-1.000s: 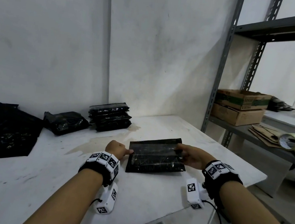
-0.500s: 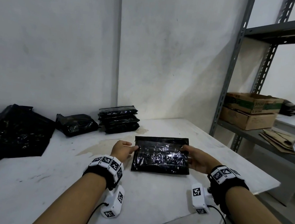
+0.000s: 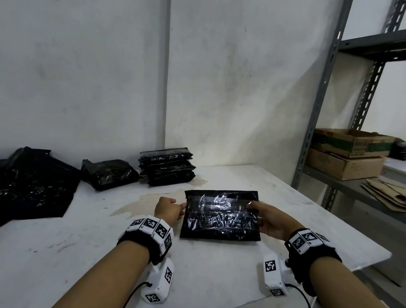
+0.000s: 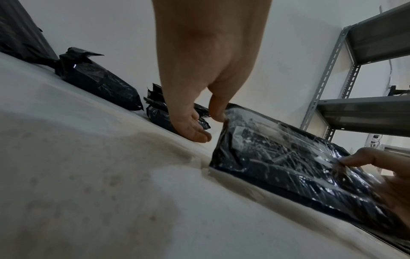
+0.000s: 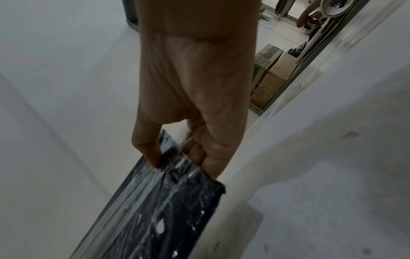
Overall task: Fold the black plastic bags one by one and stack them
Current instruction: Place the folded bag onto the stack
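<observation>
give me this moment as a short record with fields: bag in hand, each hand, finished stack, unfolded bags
bag in hand: folded black bag, far edge raised off the white table
left hand: pinches the bag's left edge
right hand: grips the right edge, thumb on top
finished stack: folded bags by the wall
loose bundle: left of the stack
unfolded bags: heap at far left

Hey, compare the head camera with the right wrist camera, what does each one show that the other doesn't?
Only the head view shows the left hand at the folded bag's left edge, the stack of folded bags by the wall and the unfolded bags at the left. Only the right wrist view shows the right hand's fingers curled under the bag's edge, thumb on top. Both show the right hand pinching the folded bag, the white table and the cardboard boxes.
</observation>
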Available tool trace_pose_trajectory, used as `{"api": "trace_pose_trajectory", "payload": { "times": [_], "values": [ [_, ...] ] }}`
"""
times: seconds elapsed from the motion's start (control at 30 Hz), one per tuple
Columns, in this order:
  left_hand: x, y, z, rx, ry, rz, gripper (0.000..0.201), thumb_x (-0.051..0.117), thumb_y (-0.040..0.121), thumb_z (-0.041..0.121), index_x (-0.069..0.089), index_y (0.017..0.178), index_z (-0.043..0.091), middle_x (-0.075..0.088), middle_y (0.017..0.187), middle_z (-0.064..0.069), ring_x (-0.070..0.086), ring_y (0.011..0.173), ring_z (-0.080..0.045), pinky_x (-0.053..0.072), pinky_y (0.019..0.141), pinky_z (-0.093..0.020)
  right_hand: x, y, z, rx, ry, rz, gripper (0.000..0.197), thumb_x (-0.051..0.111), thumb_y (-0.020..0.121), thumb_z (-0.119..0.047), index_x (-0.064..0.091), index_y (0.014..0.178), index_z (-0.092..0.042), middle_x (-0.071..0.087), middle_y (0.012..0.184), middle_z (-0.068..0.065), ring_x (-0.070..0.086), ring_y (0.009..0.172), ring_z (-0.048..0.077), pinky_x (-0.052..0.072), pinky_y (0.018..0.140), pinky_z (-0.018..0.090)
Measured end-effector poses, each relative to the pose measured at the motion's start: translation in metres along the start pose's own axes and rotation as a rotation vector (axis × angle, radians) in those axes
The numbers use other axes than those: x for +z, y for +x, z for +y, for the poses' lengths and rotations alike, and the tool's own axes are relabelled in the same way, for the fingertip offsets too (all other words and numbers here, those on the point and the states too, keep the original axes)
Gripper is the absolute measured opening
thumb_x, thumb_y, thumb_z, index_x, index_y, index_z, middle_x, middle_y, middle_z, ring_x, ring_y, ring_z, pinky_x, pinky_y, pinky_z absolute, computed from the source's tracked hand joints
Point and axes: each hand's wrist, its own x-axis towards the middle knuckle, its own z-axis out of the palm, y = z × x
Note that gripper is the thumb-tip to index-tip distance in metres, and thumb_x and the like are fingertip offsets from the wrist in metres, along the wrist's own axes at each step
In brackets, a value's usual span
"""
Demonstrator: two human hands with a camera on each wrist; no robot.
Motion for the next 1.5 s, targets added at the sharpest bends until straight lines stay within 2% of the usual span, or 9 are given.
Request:
{"api": "trace_pose_trajectory", "payload": {
  "times": [0.13, 0.3, 0.57, 0.77, 0.97, 1.2, 1.27, 1.37, 1.5],
  "values": [
    [-0.005, 0.002, -0.001, 0.056, 0.142, 0.054, 0.031, 0.075, 0.081, 0.016, 0.058, 0.105, 0.003, 0.060, 0.103, -0.014, 0.059, 0.100, -0.028, 0.049, 0.095, -0.040, 0.002, -0.001, -0.001, 0.000, 0.002, -0.004, 0.008, 0.053, 0.094, -0.014, 0.060, 0.098, -0.015, 0.063, 0.085, 0.003, 0.059, 0.064, 0.014, 0.054, 0.059, 0.024],
    [-0.006, -0.003, 0.001, 0.113, 0.019, 0.030, 0.009, 0.069, 0.084, 0.000, 0.062, 0.083, 0.006, 0.058, 0.070, -0.006, 0.052, 0.064, -0.016, 0.046, 0.064, -0.025, 0.004, -0.001, -0.001, -0.013, 0.011, -0.009, 0.010, 0.052, 0.094, -0.013, 0.062, 0.098, -0.015, 0.061, 0.084, 0.003, 0.058, 0.067, 0.015, 0.053, 0.062, 0.026],
    [-0.006, -0.015, 0.007, 0.115, -0.026, -0.065, 0.019, 0.047, 0.094, -0.010, 0.062, 0.090, 0.000, 0.060, 0.072, -0.008, 0.059, 0.059, -0.012, 0.049, 0.049, -0.013, 0.007, -0.001, -0.002, -0.013, 0.016, -0.001, 0.009, 0.054, 0.094, -0.014, 0.063, 0.096, -0.015, 0.060, 0.079, 0.002, 0.055, 0.066, 0.015, 0.053, 0.058, 0.025],
    [-0.004, -0.017, 0.013, 0.058, -0.081, -0.141, 0.019, 0.061, 0.088, 0.004, 0.062, 0.069, 0.003, 0.062, 0.068, -0.012, 0.059, 0.063, -0.023, 0.049, 0.063, -0.027, 0.007, 0.000, 0.000, -0.009, 0.026, 0.013, 0.006, 0.054, 0.094, -0.015, 0.060, 0.096, -0.014, 0.063, 0.081, 0.002, 0.057, 0.065, 0.015, 0.052, 0.059, 0.025],
    [-0.006, -0.029, 0.014, 0.125, -0.138, -0.164, 0.015, 0.078, 0.073, 0.001, 0.071, 0.086, 0.001, 0.072, 0.087, -0.017, 0.068, 0.081, -0.026, 0.054, 0.086, -0.035, 0.011, -0.001, 0.000, -0.011, 0.028, 0.017, 0.008, 0.051, 0.095, -0.013, 0.058, 0.093, -0.015, 0.062, 0.081, 0.003, 0.059, 0.062, 0.014, 0.054, 0.054, 0.023],
    [-0.012, -0.030, 0.020, 0.033, -0.207, -0.140, 0.023, 0.076, 0.075, 0.003, 0.066, 0.096, -0.001, 0.070, 0.099, -0.017, 0.066, 0.086, -0.026, 0.053, 0.087, -0.033, 0.014, 0.000, -0.001, -0.037, 0.072, -0.019, 0.008, 0.054, 0.093, -0.012, 0.061, 0.097, -0.014, 0.061, 0.082, 0.003, 0.057, 0.068, 0.013, 0.055, 0.062, 0.023],
    [-0.011, -0.029, 0.024, 0.033, 0.101, -0.038, 0.034, 0.074, 0.079, 0.014, 0.060, 0.108, 0.004, 0.061, 0.109, -0.012, 0.056, 0.104, -0.028, 0.045, 0.089, -0.032, 0.017, 0.000, -0.003, -0.048, 0.024, -0.042, 0.008, 0.055, 0.093, -0.012, 0.063, 0.093, -0.014, 0.059, 0.078, 0.002, 0.055, 0.065, 0.013, 0.053, 0.057, 0.022],
    [-0.009, -0.029, 0.030, 0.302, 0.546, 0.154, 0.066, 0.076, 0.076, 0.035, 0.047, 0.132, 0.014, 0.041, 0.134, -0.011, 0.035, 0.129, -0.028, 0.030, 0.105, -0.032, 0.023, -0.002, -0.008, -0.065, -0.036, -0.073, 0.006, 0.057, 0.092, -0.013, 0.062, 0.093, -0.013, 0.056, 0.081, 0.003, 0.054, 0.063, 0.012, 0.049, 0.054, 0.020],
    [0.001, -0.032, 0.047, 0.752, 0.715, 0.038, 0.062, 0.078, 0.065, 0.058, 0.064, 0.112, 0.021, 0.062, 0.113, 0.006, 0.055, 0.107, -0.010, 0.041, 0.099, -0.026, 0.037, -0.004, -0.017, -0.089, -0.059, -0.154, 0.013, 0.053, 0.094, -0.011, 0.066, 0.098, -0.010, 0.064, 0.081, 0.005, 0.061, 0.067, 0.014, 0.052, 0.063, 0.024]
  ]
}}
